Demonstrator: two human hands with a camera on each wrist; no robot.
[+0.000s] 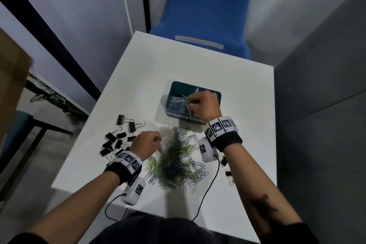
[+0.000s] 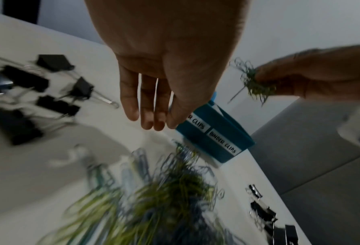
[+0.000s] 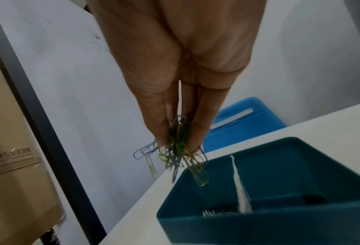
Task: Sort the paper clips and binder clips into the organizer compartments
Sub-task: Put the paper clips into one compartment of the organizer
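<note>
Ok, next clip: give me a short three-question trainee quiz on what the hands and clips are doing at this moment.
1. True or false: the right hand pinches a bunch of paper clips above the teal organizer.
2. Multiple choice: where are the black binder clips? A) on the table beside the left hand B) inside the organizer C) in the left hand
3. Fill in: the left hand reaches toward the loose pile of ____ on the white table.

Key: 1 true. 2 A. 3 paper clips.
</note>
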